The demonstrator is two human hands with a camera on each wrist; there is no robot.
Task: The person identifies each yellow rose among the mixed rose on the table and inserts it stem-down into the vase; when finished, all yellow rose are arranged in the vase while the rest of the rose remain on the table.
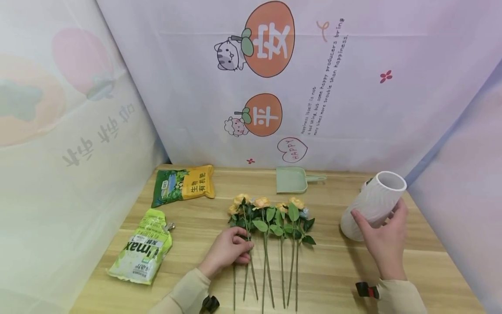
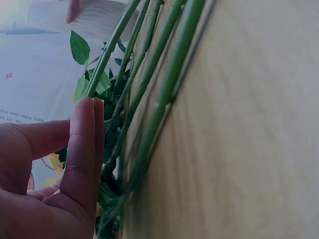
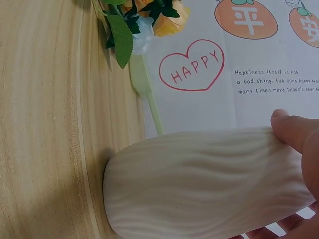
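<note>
Several artificial flowers with yellow-orange rose heads (image 1: 262,202), green leaves and long stems (image 1: 282,270) lie side by side on the wooden table. My left hand (image 1: 229,248) is over the stems at the left of the row; in the left wrist view its fingertips (image 2: 85,112) pinch one green stem (image 2: 107,52). My right hand (image 1: 388,242) grips a white ribbed vase (image 1: 372,207) at the right, thumb on one side and fingers round the far side. The vase leans, its round mouth up and to the right. In the right wrist view its base (image 3: 119,194) is close to the tabletop.
A light green dustpan (image 1: 291,180) lies near the back wall. At the left are a yellow and green fertilizer bag (image 1: 184,185) and a lime-green bag (image 1: 143,248) closed with a clip (image 1: 169,226). Printed cloth (image 1: 353,109) hangs behind. Something dark behind the vase is mostly hidden.
</note>
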